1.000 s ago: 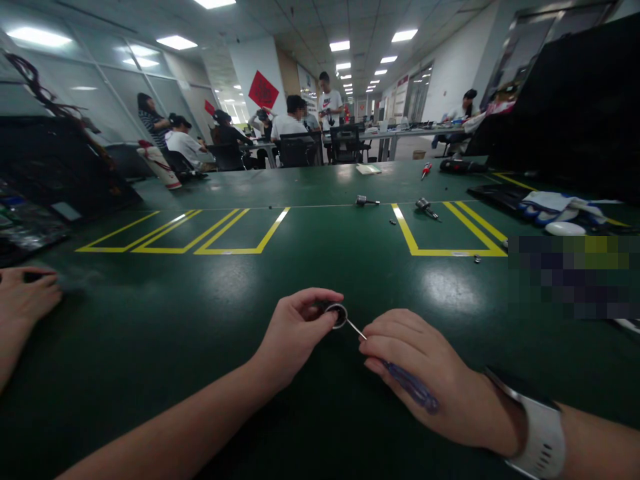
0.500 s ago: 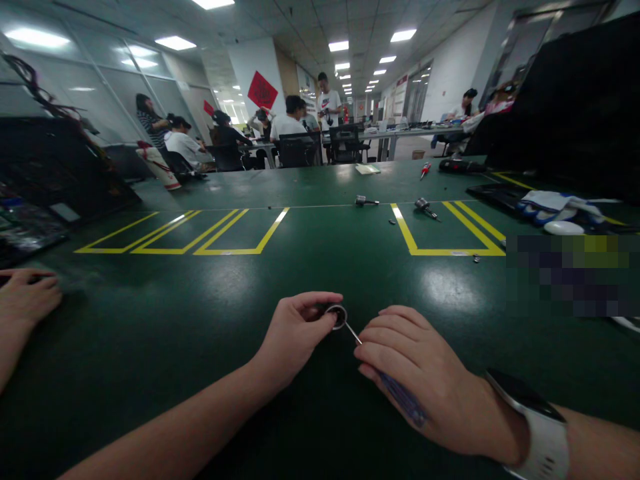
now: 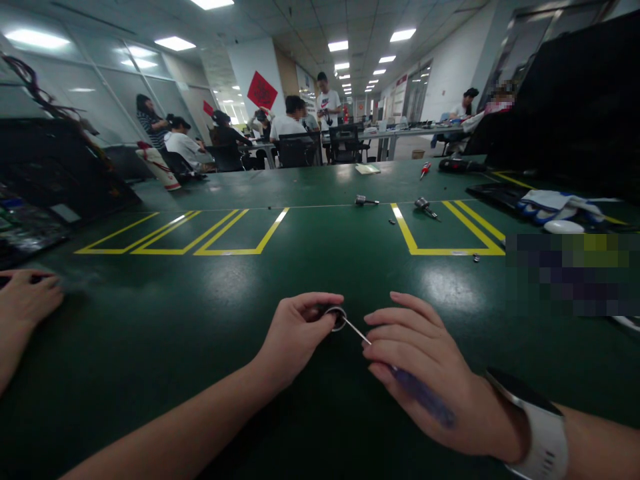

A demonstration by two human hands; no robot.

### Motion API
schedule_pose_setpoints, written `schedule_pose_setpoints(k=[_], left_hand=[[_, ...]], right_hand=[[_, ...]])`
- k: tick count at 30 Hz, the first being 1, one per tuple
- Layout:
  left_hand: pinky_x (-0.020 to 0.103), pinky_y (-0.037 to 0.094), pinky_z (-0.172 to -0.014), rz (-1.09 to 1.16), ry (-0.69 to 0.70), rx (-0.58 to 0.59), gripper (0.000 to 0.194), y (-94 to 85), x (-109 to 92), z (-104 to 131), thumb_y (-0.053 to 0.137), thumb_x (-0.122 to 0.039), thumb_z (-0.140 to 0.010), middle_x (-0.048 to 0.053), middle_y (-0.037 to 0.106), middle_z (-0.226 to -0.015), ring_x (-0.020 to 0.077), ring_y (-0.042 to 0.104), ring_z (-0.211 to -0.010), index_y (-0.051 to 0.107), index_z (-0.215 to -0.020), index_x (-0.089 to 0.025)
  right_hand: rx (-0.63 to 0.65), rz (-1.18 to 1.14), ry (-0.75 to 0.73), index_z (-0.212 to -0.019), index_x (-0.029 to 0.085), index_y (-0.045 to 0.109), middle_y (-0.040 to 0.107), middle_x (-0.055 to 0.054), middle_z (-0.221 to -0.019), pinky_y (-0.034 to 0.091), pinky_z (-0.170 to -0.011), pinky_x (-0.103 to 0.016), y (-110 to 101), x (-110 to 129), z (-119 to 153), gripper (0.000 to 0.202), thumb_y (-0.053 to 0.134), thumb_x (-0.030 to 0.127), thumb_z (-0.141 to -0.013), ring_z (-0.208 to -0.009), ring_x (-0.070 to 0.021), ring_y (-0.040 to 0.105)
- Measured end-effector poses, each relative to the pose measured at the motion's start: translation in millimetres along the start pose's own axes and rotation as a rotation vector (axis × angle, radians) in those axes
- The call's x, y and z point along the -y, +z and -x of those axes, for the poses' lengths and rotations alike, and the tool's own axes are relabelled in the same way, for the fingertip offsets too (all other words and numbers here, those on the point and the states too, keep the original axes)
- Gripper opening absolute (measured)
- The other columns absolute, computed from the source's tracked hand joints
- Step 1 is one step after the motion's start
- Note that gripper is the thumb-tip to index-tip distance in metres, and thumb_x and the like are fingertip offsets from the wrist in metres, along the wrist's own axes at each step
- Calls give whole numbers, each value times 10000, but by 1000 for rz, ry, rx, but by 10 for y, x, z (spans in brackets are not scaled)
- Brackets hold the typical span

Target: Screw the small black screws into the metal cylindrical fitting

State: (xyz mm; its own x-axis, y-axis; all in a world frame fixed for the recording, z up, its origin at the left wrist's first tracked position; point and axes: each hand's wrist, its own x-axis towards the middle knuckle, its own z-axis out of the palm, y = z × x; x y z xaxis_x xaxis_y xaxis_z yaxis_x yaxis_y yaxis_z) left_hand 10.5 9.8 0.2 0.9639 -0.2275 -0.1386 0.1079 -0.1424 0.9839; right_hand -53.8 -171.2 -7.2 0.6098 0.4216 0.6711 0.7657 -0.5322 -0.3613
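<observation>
My left hand (image 3: 295, 337) is closed, with thumb and fingers pinching a small round metal ring-shaped part (image 3: 343, 312) above the green table. In my right hand (image 3: 425, 353) is a screwdriver (image 3: 425, 399) with a translucent purple handle; its thin shaft slants up and left. The tip reaches the ring's opening, but its exact contact inside cannot be made out. The handle lies under the palm, lightly gripped, with the upper fingers lifted and somewhat spread. A watch with a pale strap is on my right wrist.
Another person's hand (image 3: 33, 297) rests at the left edge. Two metal parts with shafts (image 3: 367, 200) (image 3: 425, 208) lie ahead among yellow tape outlines. Farther right are a red screwdriver (image 3: 425, 171), a dark power tool (image 3: 460, 165), gloves (image 3: 560, 205) and a white rounded object (image 3: 564, 228).
My right hand has shifted slightly right and its fingers have loosened and spread; the screwdriver's handle has swung a little right. My left hand and the ring stay nearly still.
</observation>
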Motion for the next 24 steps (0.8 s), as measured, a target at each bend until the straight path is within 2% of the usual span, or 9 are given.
schedule_pose_setpoints(k=[2,5,7,9,17,21,24], left_hand=[[312,507,-789,-5,2,8,229,-8,-1,-8,666,-140,-669,50,730,-847,187,671,-818,698,-895,-147],[329,504,-813,-7,-9,40,234,-28,-14,-15,657,-160,-696,54,722,-897,196,664,-865,684,-929,-154],[345,495,-836,-11,-28,58,247,-39,-28,-10,644,-160,-711,54,715,-922,200,656,-893,673,-956,-162],[363,482,-865,-2,-42,71,256,-45,-38,1,628,-157,-723,55,706,-948,205,645,-919,664,-977,-165],[397,469,-891,50,-39,125,250,-56,-30,25,615,-168,-740,57,689,-981,219,629,-944,653,-987,-169],[392,466,-905,61,-48,127,248,-49,-30,31,612,-157,-745,57,679,-1015,212,624,-958,642,-991,-168],[388,481,-889,101,-49,108,267,-35,-40,41,606,-122,-741,58,659,-1080,213,613,-990,605,-1003,-174]], right_hand=[[-104,-119,143,-875,201,567,645,-9,-804,292,-1032,-444,-18,-46,11,105,483,140,-858,-914,-179,594],[-220,-270,444,-680,208,538,587,-2,-668,395,-916,-441,-17,-161,4,250,429,259,-899,-735,-172,599],[-228,-323,606,-658,206,544,574,-5,-627,457,-772,-401,1,-237,-9,289,441,346,-888,-660,-176,584],[-214,-347,694,-669,200,556,576,-14,-631,458,-669,-361,20,-283,-21,301,454,397,-872,-657,-184,575],[-167,-288,690,-683,185,560,556,-6,-629,418,-602,-312,45,-280,-44,317,447,408,-878,-629,-165,545],[-96,-214,634,-657,186,538,541,5,-600,402,-575,-303,44,-295,-63,333,424,388,-897,-578,-152,531],[-82,-132,584,-669,187,538,551,4,-614,410,-617,-326,48,-307,-50,307,443,371,-896,-595,-158,538]])
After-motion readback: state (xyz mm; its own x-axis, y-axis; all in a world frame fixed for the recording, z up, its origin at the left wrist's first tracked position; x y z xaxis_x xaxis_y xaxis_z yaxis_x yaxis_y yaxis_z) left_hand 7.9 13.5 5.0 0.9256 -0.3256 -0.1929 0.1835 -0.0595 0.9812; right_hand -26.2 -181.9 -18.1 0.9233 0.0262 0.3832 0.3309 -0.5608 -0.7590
